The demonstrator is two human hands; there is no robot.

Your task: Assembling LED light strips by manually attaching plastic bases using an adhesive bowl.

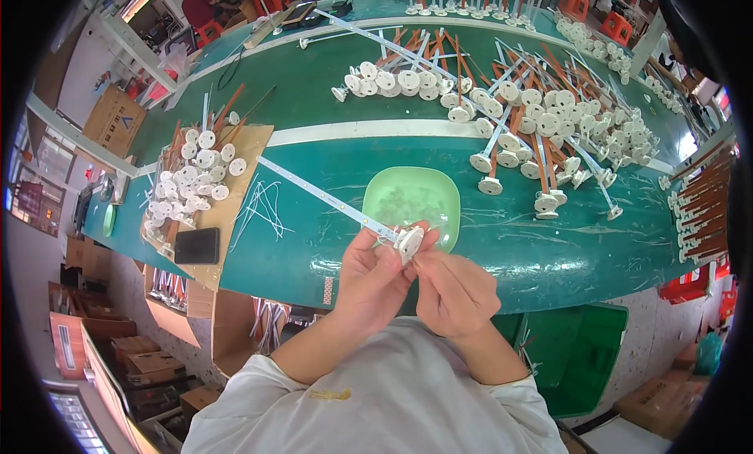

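Observation:
My left hand [372, 280] is closed around the end of an LED strip [318, 194], a pale narrow bar with small yellowish dots. The bar points away to the upper left. At its near end sits a white round base [408, 244], tilted up between my fingers. My right hand [455, 291] is closed in a pinch against the base's lower right edge. Whatever tiny part it pinches is hidden by the fingertips. Just beyond both hands stands a light green bowl [380, 189] with small clear or greyish pieces in it.
Piles of strips with white round bases lie at the right [549, 123], and on a cardboard sheet [249, 152] at the left. A black phone [197, 246] and loose white wires [263, 207] rest there. A green crate [584, 360] stands below the table's edge at right.

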